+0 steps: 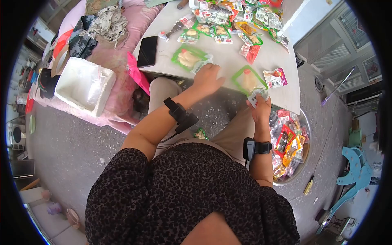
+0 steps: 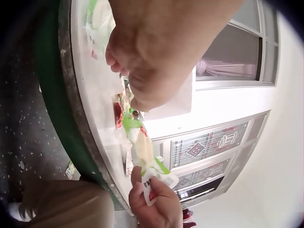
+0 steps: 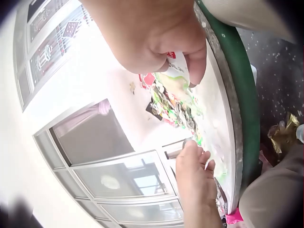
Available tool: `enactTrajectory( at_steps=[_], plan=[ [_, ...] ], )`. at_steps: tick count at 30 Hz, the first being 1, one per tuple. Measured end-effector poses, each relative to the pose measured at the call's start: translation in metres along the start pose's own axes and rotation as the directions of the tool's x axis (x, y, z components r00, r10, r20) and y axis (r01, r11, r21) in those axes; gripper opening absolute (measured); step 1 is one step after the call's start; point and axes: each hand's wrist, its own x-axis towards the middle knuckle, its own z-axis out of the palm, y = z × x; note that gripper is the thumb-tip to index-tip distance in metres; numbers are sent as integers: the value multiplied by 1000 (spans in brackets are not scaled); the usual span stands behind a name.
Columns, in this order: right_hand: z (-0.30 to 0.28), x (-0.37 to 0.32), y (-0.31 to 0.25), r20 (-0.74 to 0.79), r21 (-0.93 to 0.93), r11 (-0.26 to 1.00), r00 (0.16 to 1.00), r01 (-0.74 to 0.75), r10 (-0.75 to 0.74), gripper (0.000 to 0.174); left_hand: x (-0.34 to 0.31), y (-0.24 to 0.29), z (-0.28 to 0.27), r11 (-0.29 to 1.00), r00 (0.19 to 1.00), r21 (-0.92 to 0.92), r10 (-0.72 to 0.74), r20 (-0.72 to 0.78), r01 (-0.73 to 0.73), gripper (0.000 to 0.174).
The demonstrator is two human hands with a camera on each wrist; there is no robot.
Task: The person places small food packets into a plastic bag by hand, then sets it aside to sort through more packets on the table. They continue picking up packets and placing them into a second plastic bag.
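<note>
My right hand (image 1: 260,109) pinches the white printed end of a green-edged clear food packet (image 1: 246,80). Pale pieces show through the packet's window, and it is lifted over the table's near edge in the left wrist view. Thumb and fingers meet on its printed end (image 2: 159,183). My left hand (image 1: 208,79) hovers at the table edge, fingers loosely bent with nothing between them in the right wrist view. Just beyond it lies a second green-edged packet (image 1: 188,58), flat on the white table (image 1: 163,36).
A small red and white packet (image 1: 275,78) lies right of the held one. Many packets (image 1: 220,18) are heaped at the back. A phone (image 1: 147,51) rests at the left. A metal basin (image 1: 304,159) of packets stands below right, a white foam box (image 1: 83,85) on the pink bed.
</note>
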Motion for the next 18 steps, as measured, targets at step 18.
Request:
enactTrajectory(
  at_steps=[18],
  plan=[
    [27, 21, 4, 274, 43, 962, 929, -270, 248, 29, 14, -7, 6, 983, 981, 61, -176, 86, 171, 16]
  ],
)
